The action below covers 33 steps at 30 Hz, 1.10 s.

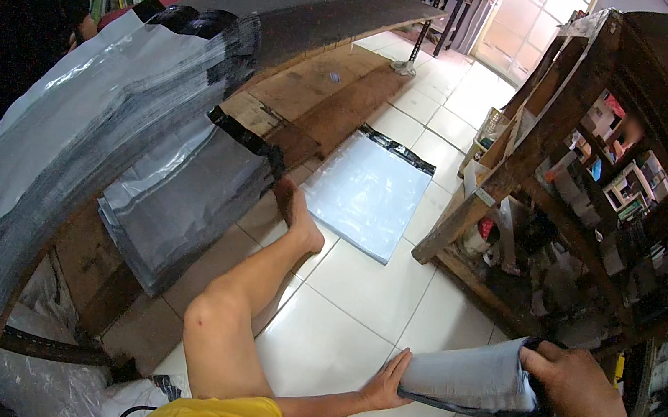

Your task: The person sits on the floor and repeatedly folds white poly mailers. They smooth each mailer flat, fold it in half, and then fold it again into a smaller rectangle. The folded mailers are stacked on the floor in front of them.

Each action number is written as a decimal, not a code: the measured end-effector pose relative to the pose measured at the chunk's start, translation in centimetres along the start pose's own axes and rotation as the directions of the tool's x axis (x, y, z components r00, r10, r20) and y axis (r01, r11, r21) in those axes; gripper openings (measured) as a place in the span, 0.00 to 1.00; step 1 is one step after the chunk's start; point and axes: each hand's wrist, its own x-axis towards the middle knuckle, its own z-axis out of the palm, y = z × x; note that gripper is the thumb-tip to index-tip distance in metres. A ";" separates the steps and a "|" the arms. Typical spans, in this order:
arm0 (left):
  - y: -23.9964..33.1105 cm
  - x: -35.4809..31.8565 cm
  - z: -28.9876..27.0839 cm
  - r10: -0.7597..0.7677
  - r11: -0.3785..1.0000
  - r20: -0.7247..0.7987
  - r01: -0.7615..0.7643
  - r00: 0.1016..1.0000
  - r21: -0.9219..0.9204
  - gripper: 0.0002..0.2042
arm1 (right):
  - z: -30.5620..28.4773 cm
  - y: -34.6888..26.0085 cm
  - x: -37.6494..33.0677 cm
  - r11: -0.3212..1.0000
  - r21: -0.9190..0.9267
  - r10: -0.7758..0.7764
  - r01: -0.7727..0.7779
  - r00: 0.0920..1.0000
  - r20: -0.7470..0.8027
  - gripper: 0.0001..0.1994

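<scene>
A stack of grey plastic mailer bags (460, 371) with a black edge is held off the floor at the lower right, slightly bowed. My left hand (389, 382) presses against its left end, fingers together along the edge and the thumb hidden. My right hand (577, 382) grips the black-edged right end, its fingers curled round it. Beyond my bare foot, another stack of pale mailers (371, 192) lies flat on the tiles, its black edge facing away. A darker grey stack (193, 190) rests left of my leg.
A large, thick pile of grey mailers (113, 95) sits on the long dark table (325, 17) at the left. Flattened cardboard (350, 84) lies under it. A wooden shelf rack (521, 136) crowded with items stands at right. Clear plastic wrap (25, 375) fills the lower left.
</scene>
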 end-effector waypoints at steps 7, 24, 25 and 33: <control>-0.6 0.0 -0.5 0.015 1.000 -0.051 -0.016 0.999 -0.016 0.60 | -0.1 0.0 2.2 0.965 0.220 -0.113 0.146 0.982 -0.154 0.13; 0.3 1.1 0.4 0.135 0.991 -0.127 -0.134 0.983 0.017 0.57 | 2.8 2.4 1.0 0.991 0.117 -0.040 0.059 0.986 -0.159 0.19; 0.3 1.1 0.0 0.135 0.991 -0.118 -0.134 0.984 0.014 0.58 | 2.0 1.7 1.2 0.992 0.128 -0.009 0.018 0.998 -0.064 0.17; -0.4 1.2 -0.1 0.183 0.983 -0.057 -0.184 0.981 -0.002 0.58 | 2.7 1.8 2.2 0.969 -0.022 -0.245 0.246 0.941 -0.236 0.09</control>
